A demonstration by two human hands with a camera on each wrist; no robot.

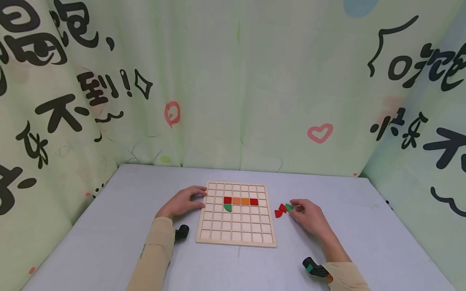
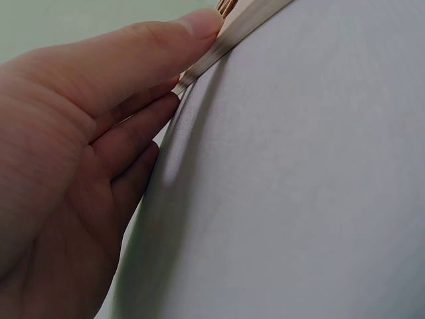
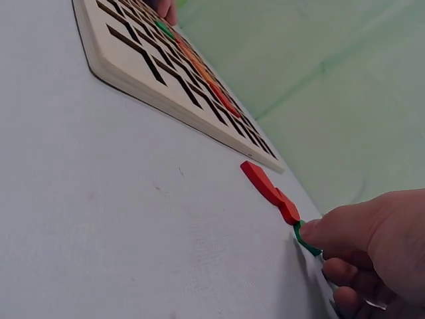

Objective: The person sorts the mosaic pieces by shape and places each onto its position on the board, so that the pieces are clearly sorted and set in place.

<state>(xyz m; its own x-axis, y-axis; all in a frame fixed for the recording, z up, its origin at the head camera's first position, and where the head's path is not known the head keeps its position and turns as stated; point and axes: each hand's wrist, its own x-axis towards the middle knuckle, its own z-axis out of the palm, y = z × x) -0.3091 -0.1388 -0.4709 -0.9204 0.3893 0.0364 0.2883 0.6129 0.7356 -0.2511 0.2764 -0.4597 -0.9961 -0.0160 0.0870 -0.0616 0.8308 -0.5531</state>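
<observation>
A square wooden grid board (image 1: 236,238) lies on the table, holding a row of two red and two orange square pieces (image 1: 241,201), with a green quarter-round piece (image 1: 227,207) below the left red one. At the board's left edge, my left hand (image 1: 185,201) touches the frame with extended thumb and fingers; the left wrist view shows the thumb (image 2: 199,25) against the rim. Right of the board, my right hand (image 1: 307,214) pinches a green piece (image 3: 305,239) that still appears on the table. Two red pieces (image 3: 269,189) with curved edges lie beside it, touching or nearly so.
A white cloth-covered table (image 1: 127,194) carries everything. Pale green curtains (image 1: 240,101) with black lettering and pink hearts hang behind and at both sides. Dark wrist devices (image 1: 314,267) sit on both forearms.
</observation>
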